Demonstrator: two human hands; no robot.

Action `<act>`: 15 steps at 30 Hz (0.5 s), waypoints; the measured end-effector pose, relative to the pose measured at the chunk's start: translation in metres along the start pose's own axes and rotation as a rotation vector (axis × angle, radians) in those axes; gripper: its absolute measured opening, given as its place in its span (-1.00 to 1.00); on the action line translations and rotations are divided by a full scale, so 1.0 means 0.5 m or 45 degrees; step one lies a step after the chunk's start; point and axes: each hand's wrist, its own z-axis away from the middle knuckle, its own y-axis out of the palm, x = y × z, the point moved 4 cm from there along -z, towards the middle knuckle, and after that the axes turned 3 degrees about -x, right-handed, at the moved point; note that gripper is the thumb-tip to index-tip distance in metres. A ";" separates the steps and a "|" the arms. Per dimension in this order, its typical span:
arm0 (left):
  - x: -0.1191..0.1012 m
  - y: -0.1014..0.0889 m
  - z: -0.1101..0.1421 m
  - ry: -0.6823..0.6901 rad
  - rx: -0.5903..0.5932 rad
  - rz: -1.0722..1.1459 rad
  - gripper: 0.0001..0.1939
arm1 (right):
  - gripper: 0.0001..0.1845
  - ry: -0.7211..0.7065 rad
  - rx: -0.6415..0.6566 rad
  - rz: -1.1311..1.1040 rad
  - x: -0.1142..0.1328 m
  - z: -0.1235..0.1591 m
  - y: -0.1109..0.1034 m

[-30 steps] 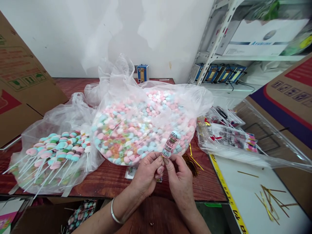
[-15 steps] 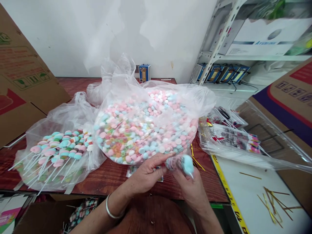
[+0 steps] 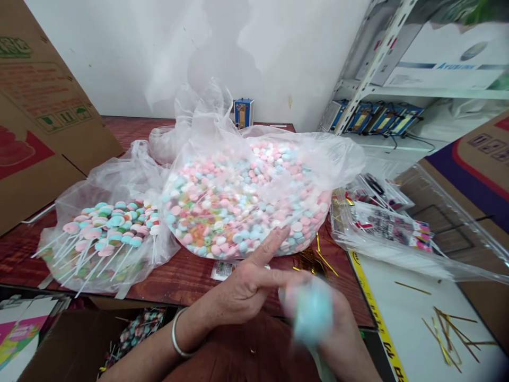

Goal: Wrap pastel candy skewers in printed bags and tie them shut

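— Marshmallow candy (image 3: 312,313) has swung lower and closer to the body since half a second ago; left hand (image 3: 246,286) has opened out. Shape?
— Roundish, pale blue with some pink. Motion blur, so surface texture's lost.
— Who has it?
— Right hand (image 3: 345,323), fingers curled round it at the side. Exact grip: can't tell, smeared.
— Left fingers?
— Index stuck out straight, thumb spread wide toward the candy. Nothing seen gripped; can't tell whether the thumb tip touches. Smooth silvery bangle (image 3: 175,335) on that wrist.
— Behind the hands?
— Big clear bag (image 3: 246,207), thin crinkly film, bulging with small rounded pastel pieces. Left of it, a smaller limp bag (image 3: 139,167) with lollipops (image 3: 115,223) on it: stacked discs, thin white sticks.
— Surface?
— Red-brown wood-grain table (image 3: 189,281), glossy. Shiny gold foil ties (image 3: 312,261) bunched just past the candy.
— Right side?
— More thin gold strips (image 3: 449,334) scattered, some crossing, on a flat white surface (image 3: 401,313).
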 end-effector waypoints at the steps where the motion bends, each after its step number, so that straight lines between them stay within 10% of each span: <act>1: -0.013 -0.004 0.003 0.035 0.050 0.006 -0.49 | -0.75 0.020 -0.034 -0.047 -0.008 -0.004 0.000; 6: -0.031 -0.034 0.041 -0.051 -0.057 0.204 -0.41 | -0.83 -0.118 -0.217 0.024 0.004 -0.015 0.033; 11: 0.016 -0.076 0.133 -0.419 -0.290 0.040 -0.37 | -0.83 -0.359 0.170 0.096 0.046 -0.015 0.139; 15: 0.063 -0.163 0.288 -0.897 -0.406 -0.206 -0.55 | -0.81 -0.314 0.320 0.388 -0.027 -0.029 0.147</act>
